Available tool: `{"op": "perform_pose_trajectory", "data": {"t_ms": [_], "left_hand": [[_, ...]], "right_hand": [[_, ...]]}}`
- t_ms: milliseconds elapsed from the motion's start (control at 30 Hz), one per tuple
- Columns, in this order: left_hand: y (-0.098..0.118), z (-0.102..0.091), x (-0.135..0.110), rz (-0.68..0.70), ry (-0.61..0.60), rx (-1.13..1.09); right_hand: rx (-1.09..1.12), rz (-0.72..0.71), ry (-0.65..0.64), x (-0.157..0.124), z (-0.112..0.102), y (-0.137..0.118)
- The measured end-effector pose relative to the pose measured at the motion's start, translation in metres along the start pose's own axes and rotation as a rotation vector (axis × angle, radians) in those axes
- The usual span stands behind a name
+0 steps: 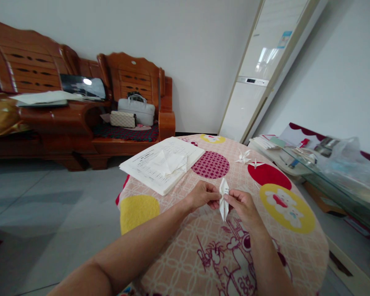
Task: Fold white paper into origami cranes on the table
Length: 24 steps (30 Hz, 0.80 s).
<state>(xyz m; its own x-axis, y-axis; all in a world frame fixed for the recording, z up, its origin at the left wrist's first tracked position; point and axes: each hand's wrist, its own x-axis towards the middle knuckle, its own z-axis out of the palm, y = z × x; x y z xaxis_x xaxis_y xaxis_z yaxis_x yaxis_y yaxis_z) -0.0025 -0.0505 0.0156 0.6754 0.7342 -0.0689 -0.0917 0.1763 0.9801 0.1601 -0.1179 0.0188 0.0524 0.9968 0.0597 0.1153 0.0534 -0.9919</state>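
Between my two hands is a folded white paper piece (223, 190), long and narrow with pointed ends, held upright above the round table. My left hand (204, 195) pinches its left edge near the middle. From the other side my right hand (242, 203) grips it, thumb on the front face. Some dark print shows on its upper right part. Beyond the hands, folded paper cranes (243, 157) rest on the tablecloth, and a smaller one (255, 164) sits by the red circle.
A stack of printed sheets (154, 181) with folded paper (169, 163) on top lies at the table's left. The patterned tablecloth (175, 246) covers the round table. A cluttered glass-topped stand (336, 185) is close on the right. Wooden chairs (135, 78) and an air conditioner (253, 78) stand behind.
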Motion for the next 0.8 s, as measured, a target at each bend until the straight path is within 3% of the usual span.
{"op": "perform_pose_trajectory", "data": {"t_ms": [267, 633, 800], "left_hand": [[0.0019, 0.0012, -0.0016, 0.007, 0.003, 0.01], [0.0007, 0.0011, -0.0014, 0.058, -0.026, 0.03], [0.0003, 0.0015, 0.0002, 0.08, 0.046, 0.104]], "right_hand": [[0.043, -0.012, -0.034, -0.0006, -0.0001, -0.0012], [0.122, 0.081, 0.064, -0.0022, 0.0036, -0.0036], [-0.031, 0.065, 0.052, -0.0003, 0.0054, -0.0007]]}}
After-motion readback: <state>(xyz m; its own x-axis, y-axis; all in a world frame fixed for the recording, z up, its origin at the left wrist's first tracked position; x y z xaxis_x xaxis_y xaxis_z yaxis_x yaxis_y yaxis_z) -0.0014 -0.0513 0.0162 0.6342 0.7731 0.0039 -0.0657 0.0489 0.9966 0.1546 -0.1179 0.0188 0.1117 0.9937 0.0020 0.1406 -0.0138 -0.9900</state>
